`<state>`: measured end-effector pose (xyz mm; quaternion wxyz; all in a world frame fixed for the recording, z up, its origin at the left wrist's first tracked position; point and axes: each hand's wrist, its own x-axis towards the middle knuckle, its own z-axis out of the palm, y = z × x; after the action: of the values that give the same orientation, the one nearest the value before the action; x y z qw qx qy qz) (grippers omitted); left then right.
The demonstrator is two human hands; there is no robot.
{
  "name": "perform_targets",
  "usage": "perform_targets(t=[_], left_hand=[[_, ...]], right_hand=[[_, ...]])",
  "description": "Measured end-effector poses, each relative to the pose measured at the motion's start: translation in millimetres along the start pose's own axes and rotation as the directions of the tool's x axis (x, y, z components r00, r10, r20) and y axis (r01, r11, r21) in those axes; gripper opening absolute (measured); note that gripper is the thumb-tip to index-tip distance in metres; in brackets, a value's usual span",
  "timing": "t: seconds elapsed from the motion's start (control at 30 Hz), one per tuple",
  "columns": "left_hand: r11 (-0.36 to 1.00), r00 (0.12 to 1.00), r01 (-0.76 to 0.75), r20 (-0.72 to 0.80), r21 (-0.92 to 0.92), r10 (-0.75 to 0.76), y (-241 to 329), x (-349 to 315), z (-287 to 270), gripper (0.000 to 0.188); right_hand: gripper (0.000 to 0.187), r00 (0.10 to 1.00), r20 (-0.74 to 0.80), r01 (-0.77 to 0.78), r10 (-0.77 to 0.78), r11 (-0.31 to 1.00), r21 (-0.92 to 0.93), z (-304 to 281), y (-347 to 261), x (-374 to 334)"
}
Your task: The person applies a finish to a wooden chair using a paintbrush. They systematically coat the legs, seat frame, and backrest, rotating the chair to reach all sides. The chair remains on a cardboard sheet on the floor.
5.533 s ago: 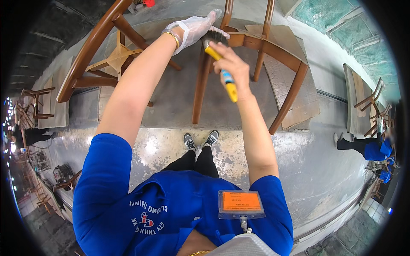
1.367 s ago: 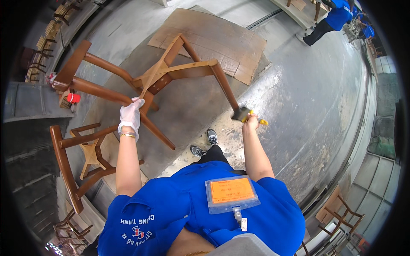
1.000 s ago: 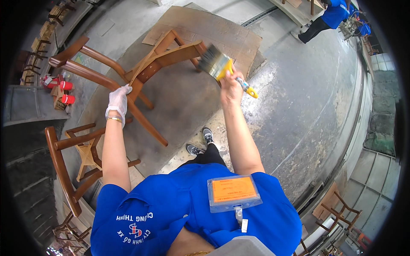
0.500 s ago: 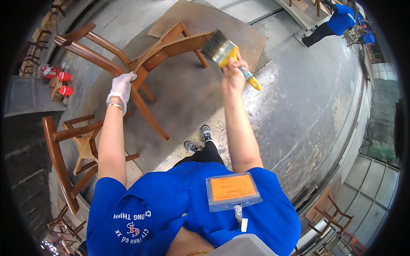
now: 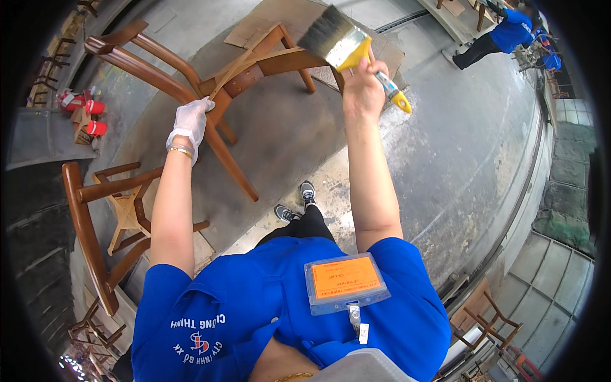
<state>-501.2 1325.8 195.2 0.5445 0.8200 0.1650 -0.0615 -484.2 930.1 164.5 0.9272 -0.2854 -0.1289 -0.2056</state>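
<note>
- Out in front and to the left, a wooden chair [image 5: 245, 81] stands tilted over a dark patch of floor [image 5: 286, 137], bare of any seat panel.
- Legs, rails and back are already brown with a soft gloss; the crossed strips [image 5: 238, 67] under the seat look paler. By that sheen, the colour seems complete on the outer parts — how much the brush has covered, or what remains, cannot be told.
- Smooth, rounded legs taper toward their ends, and the back is a broad, curved piece.
- The left hand [image 5: 189, 122], in a thin, see-through glove, is closed on the chair where leg and rail meet; its fingertips are partly hidden.
- The right hand [image 5: 365, 89], bare, pinches a wide brush [image 5: 347, 51] by its yellow handle. Dark bristles fan from a shiny metal band, over the chair's far rail; whether they touch it is unclear.
- Beside the left forearm lies a second chair [image 5: 89, 235], brown too, with pale crossed wood.
- Farther out: flat, creased cardboard [image 5: 254, 28], red buckets [image 5: 95, 107], and a co-worker in blue [image 5: 503, 35].
</note>
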Motion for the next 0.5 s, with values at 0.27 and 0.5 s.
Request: perform_targets(t=[0.27,0.5], left_hand=[[0.999,0.999,0.036,-0.007,-0.022,-0.036,4.5,-8.4,4.8,0.052],[1.000,1.000,0.003,0.012,-0.008,-0.003,5.1,-16.5,8.1,0.051]], right_hand=[[0.011,0.211,-0.965,-0.313,-0.157,0.924,-0.219,-208.7,-24.2,-134.0],[0.014,0.657,-0.707,-0.078,-0.260,0.910,-0.407,-69.9,15.2,-0.2]])
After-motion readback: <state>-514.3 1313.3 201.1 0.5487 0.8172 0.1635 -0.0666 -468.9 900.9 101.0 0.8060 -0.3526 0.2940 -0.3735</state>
